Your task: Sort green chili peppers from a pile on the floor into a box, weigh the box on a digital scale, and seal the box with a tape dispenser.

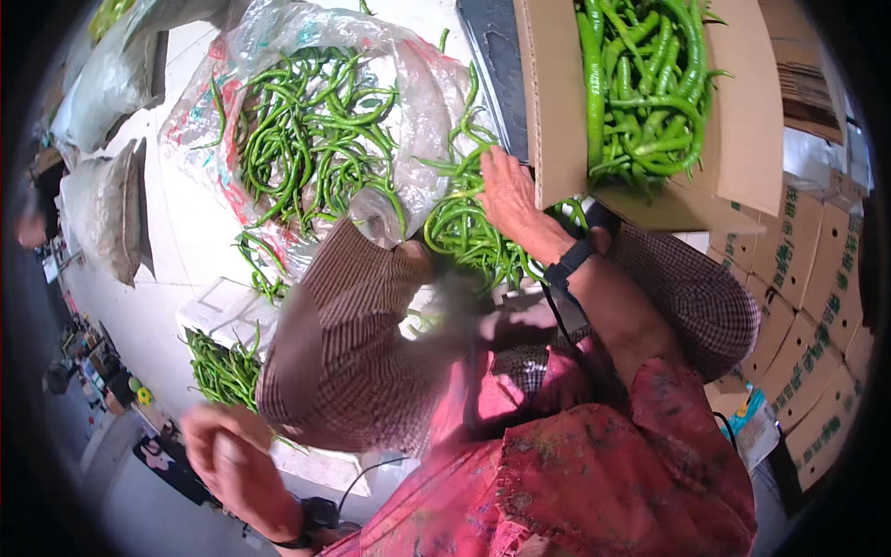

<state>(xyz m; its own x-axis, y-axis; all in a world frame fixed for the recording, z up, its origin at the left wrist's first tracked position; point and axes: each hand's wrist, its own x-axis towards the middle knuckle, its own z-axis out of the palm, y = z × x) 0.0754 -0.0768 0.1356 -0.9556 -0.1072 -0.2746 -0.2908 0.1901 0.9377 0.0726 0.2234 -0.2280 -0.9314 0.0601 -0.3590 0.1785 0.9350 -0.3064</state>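
My right hand (506,195) reaches onto loose long green peppers (469,232) beside an open cardboard box (552,102). Its fingers are slightly apart and bent, touching the peppers. The box holds many glossy green peppers (650,93). To the left, a clear plastic bag (195,139) lies spread open with more peppers (297,139) on it. My left hand (227,455) is at the lower left, blurred, its fingers partly curled; whether they hold anything is unclear. Above it is a pile of green peppers (223,371).
My bent legs (334,353) frame the loose peppers. Full sacks (102,204) stand at left, with another person (32,218) at the far edge. Stacked cartons (798,306) line the right. A dark flat board (492,74) lies beside the box. A cable (353,483) hangs near my left hand.
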